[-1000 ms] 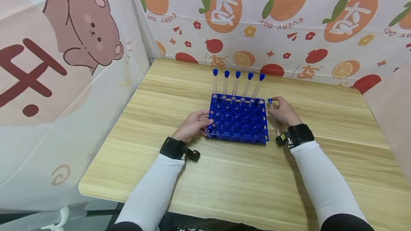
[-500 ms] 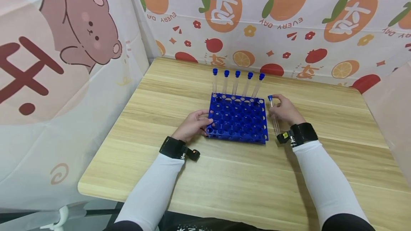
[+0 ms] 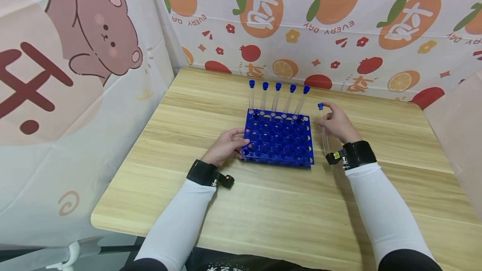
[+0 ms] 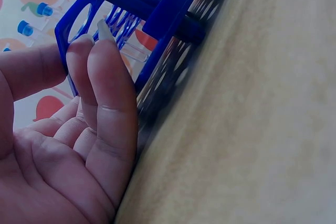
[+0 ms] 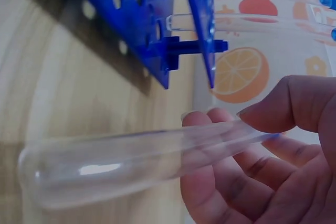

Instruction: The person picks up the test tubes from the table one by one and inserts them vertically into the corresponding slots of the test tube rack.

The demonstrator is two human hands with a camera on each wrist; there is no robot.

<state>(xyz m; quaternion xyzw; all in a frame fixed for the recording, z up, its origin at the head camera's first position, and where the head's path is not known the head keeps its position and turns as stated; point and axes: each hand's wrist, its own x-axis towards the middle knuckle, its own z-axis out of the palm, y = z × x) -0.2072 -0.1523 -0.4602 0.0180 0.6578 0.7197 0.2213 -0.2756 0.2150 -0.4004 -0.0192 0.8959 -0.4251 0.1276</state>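
A blue test tube rack (image 3: 278,139) stands on the table. My left hand (image 3: 224,147) grips its left side, with the thumb on the top plate; in the left wrist view, fingers (image 4: 113,98) curl against the rack's side. To the right of the rack, my right hand (image 3: 339,125) pinches a clear, blue-capped test tube (image 5: 105,166) near its upper part. That tube is nearly upright, its cap on top and its rounded bottom pointing down. Apart from it, several capped test tubes (image 3: 276,100) stand in the rack's far row, some leaning.
The wooden table (image 3: 263,208) carries the rack. A fruit-print cloth (image 3: 293,53) hangs behind its far edge, and a bear-print cloth (image 3: 150,37) hangs on the left. Black straps with small cameras are around both wrists.
My right hand has shifted slightly right and raised the test tube, whose cap now sits higher and farther from the rack. The left hand and rack have stayed in place.
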